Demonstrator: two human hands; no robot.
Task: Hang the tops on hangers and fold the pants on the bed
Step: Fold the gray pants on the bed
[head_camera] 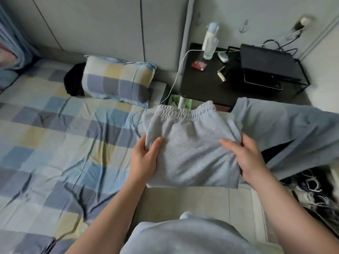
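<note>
Sweatpants (190, 153) in the head view look soft, thick and light, likely to slump open unless gripped at both side edges. Left hand (145, 159) and right hand (244, 158) each clamp one side, thumbs on top (fingers below are hidden). Pale grey fleece, folded to a square, gathered waistband (183, 114) farthest from the person; held in the air just beside the bed (45, 143), not yet on it.

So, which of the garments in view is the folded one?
The grey sweatpants, held by the left hand and right hand. The pale blue garment drapes loose at right; the black garment lies bunched beside the pillow.
</note>
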